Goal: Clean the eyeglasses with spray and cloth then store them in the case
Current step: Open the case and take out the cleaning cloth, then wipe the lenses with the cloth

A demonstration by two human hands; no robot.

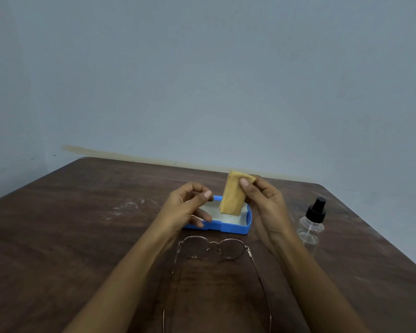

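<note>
The left hand [190, 207] hangs over the left end of the open blue case [228, 227], fingers loosely curled and holding nothing. The eyeglasses [213, 247] lie on the worktop [82, 224] just nearer than the case, with temples unfolded. The right hand [265, 201] pinches the folded yellow cloth [233, 195] above the case. I fear that reaching right for the spray bottle [311, 227] could drag a forearm over the eyeglasses, or tip the bottle.
</note>
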